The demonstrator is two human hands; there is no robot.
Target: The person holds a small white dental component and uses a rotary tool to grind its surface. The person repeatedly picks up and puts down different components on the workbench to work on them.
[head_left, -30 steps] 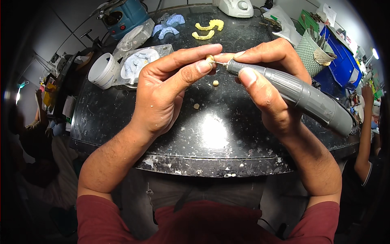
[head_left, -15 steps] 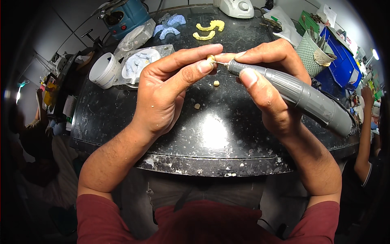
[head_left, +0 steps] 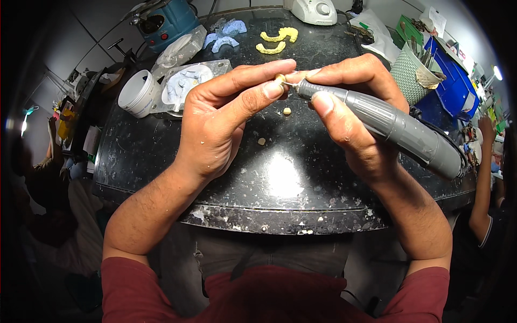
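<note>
Between the thumb and forefinger of my left hand [head_left: 226, 105] is pinched a small yellowish dental crown [head_left: 279, 78]. My right hand [head_left: 358, 107] is wrapped round a grey rotary handpiece [head_left: 377, 112], its thin bur [head_left: 290, 84] pointing left and meeting the crown, though I cannot tell exactly where it touches. Just below the fingertips, a second small cream crown [head_left: 287, 111] rests on the black table [head_left: 226, 185]. A flat beige piece [head_left: 262, 141] lies nearer to me.
At the back are yellow arch-shaped pieces [head_left: 271, 48], blue arch-shaped pieces [head_left: 225, 43] and a white control box [head_left: 314, 11]. A white tub [head_left: 138, 94] stands left beside a plaster cast [head_left: 186, 83]. A tool basket [head_left: 412, 72] and a blue bin [head_left: 451, 81] stand right.
The handpiece has shifted slightly left and tilted, its rear end dropping a little. My right thumb has moved slightly left along it. The left hand and crown stay almost in place.
</note>
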